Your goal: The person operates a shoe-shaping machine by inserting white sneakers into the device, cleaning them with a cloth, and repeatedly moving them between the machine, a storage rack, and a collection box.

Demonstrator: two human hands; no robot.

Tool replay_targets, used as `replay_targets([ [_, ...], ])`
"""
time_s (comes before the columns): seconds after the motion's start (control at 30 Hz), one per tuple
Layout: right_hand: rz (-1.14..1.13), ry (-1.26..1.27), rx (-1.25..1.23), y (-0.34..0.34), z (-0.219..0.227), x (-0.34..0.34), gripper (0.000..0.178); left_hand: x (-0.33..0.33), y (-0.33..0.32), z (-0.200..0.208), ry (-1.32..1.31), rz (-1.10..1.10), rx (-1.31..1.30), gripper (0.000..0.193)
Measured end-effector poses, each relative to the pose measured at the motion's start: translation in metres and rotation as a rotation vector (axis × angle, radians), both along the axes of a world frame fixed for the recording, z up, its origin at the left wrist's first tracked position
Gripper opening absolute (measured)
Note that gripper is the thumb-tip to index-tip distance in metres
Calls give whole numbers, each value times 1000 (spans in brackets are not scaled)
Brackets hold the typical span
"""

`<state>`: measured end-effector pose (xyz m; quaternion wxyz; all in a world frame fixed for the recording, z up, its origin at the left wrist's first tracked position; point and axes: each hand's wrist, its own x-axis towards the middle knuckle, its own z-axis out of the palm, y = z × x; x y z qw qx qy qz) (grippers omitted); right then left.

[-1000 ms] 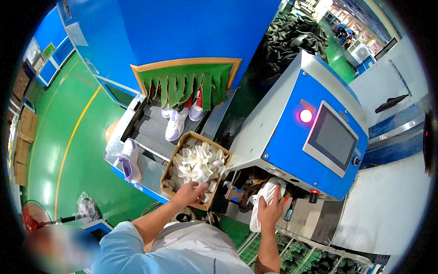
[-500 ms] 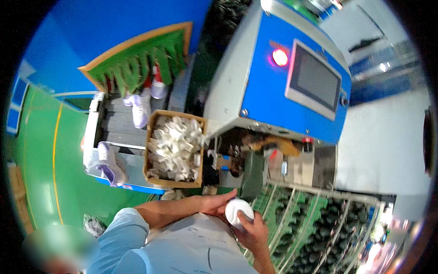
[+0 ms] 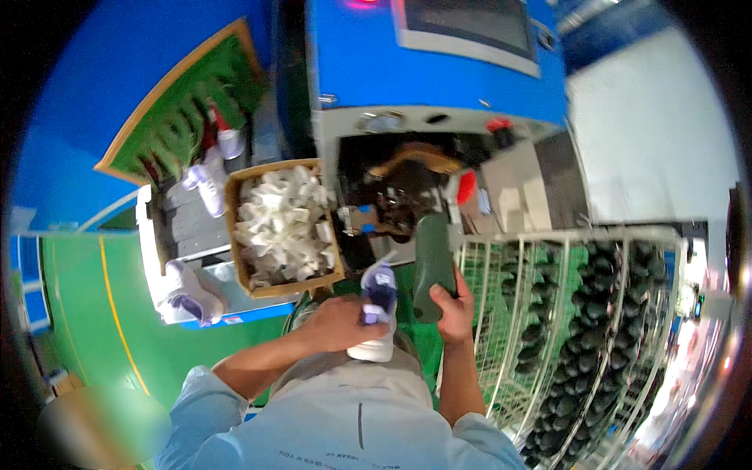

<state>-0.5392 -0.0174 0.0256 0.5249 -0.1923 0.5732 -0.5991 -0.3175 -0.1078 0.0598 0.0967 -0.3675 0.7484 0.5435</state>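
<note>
A white sneaker with a purple lining (image 3: pixel 378 305) is in my left hand (image 3: pixel 338 323), its opening facing up and its heel end towards me. The fingers of that hand wrap the shoe's left side. My right hand (image 3: pixel 454 307) is closed round the near end of a long, smooth, dark green form (image 3: pixel 433 262), thumb on top. This form stands at the front of the blue and grey machine (image 3: pixel 439 78); whether it is fixed there I cannot tell. The sneaker and the green form are a small gap apart.
Left of the machine stands a cardboard box (image 3: pixel 337 270) of white pieces. Beyond it, a conveyor (image 3: pixel 184 227) carries sneakers out from a green strip curtain (image 3: pixel 176 117); another white sneaker (image 3: pixel 190 295) sits at its near end. On the right is a white wire rack (image 3: pixel 497 329) of dark, rounded items.
The sneaker, held sole up in both hands before, is now turned opening up in my left hand. My right hand has let go of it and taken hold of the green form. My view has shifted right.
</note>
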Motion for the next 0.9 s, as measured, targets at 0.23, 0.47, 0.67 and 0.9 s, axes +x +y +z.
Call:
replay_targets([
  [0.23, -402, 781, 683, 181, -61, -84, 58, -57, 49, -15, 71, 246, 247, 44],
  [0.47, -1163, 718, 1300, 404, -145, -178, 56, -140, 110, -38, -67, 274, 232, 35],
  [0.67, -1506, 361, 749, 559, -240, -287, 56, -193, 144, -37, -289, 213, 256, 34],
  [0.9, -962, 888, 987, 585, -244, -337, 45, -191, 163, -40, -121, 597, 491, 43],
])
